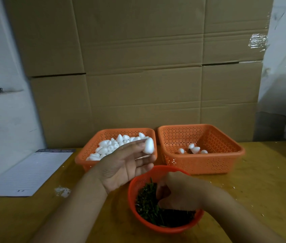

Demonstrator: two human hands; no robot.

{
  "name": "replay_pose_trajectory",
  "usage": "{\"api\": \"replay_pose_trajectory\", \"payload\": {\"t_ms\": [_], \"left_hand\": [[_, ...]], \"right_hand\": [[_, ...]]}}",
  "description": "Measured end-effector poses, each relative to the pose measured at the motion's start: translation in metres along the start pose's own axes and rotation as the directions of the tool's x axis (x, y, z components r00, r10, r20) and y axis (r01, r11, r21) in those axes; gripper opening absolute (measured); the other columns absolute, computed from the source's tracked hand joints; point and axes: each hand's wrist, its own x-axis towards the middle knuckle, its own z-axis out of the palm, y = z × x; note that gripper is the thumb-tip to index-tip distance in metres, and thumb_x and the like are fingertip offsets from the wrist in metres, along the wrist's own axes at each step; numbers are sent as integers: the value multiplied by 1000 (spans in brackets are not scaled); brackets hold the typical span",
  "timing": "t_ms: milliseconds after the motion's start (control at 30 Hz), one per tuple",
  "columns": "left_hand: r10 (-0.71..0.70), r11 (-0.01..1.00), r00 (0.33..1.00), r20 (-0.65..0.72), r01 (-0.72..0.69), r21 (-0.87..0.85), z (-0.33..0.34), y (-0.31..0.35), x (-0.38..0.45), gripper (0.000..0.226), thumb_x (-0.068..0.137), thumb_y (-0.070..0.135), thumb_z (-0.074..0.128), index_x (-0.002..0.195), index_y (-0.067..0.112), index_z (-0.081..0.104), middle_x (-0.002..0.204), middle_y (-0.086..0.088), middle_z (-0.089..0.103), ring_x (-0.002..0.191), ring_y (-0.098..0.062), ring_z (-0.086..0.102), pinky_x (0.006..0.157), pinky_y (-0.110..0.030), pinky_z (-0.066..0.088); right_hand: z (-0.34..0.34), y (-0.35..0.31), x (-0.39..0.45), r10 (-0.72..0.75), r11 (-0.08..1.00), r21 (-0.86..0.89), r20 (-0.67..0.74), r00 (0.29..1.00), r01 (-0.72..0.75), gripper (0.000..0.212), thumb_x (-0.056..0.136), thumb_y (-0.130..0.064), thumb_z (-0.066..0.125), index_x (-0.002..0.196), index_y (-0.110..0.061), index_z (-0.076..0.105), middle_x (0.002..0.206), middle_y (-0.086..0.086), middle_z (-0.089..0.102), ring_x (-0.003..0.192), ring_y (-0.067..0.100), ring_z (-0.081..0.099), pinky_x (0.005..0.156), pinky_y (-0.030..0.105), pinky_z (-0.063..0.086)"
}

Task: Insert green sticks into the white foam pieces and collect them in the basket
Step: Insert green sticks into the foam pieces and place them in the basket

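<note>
The round red bowl (165, 223) of green sticks (149, 207) sits nearest the person and serves as the anchor here. Above and to the left of it, the left hand (126, 165) is raised palm up, its fingers mostly straight and loosely spread, with the thumb and fingertips pinching a white foam piece (148, 145) at its side. The right hand (179, 192) reaches down into the bowl with fingers curled among the sticks; whether it has one pinched cannot be told, since the fingertips are hidden.

Behind the bowl to the left stands the supply basket (89, 151), heaped with foam pieces. Behind it to the right stands the collecting basket (226, 155), which holds only a few finished pieces (194, 149).

The likely troubles are these. The foam is held by a light fingertip pinch, so it may slip and roll off, being smooth and egg-shaped. The sticks lie in a tangled mass, so the right hand may lift several at once or scatter some onto the table (261, 181). A stick pushed in off-centre may tear through the side, as the foam looks soft and crumbly; white crumbs (62, 191) already lie to the left of the bowl.

The baskets are perforated orange plastic with square, sloping walls. The sticks look thin, dark and stiff. The table is worn yellowish wood.
</note>
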Motion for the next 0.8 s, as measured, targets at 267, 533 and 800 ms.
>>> {"api": "replay_pose_trajectory", "payload": {"t_ms": [267, 533, 800], "left_hand": [[-12, 985, 997, 80, -2, 174, 5, -4, -4, 28, 76, 4, 77, 100, 18, 78, 99, -6, 70, 92, -17, 68, 73, -27, 56], [55, 989, 997, 49, -61, 138, 6, -5, 1, 38, 60, 17, 95, 94, 18, 78, 96, -6, 70, 82, -12, 65, 66, -23, 52], [75, 992, 996, 38, -79, 102, 6, -4, -2, 23, 76, 5, 75, 97, 13, 80, 105, -20, 73, 111, -31, 70, 82, -30, 58]], "right_hand": [[1, -1, 0, 7, 1000, 30, 8, 1000, -7, 19, 89, -32, 70, 107, -29, 72, 93, -22, 60, 90, 2, 59, 74, 18, 47], [0, 0, 0, 8, 1000, 25, 16, 1000, -8, 21, 89, -33, 70, 110, -28, 71, 105, -13, 67, 94, 5, 61, 76, 19, 49], [0, 0, 0, 8, 1000, 30, 11, 1000, -8, 18, 89, -33, 70, 107, -28, 72, 87, -21, 59, 84, -1, 58, 68, 16, 45]]}}
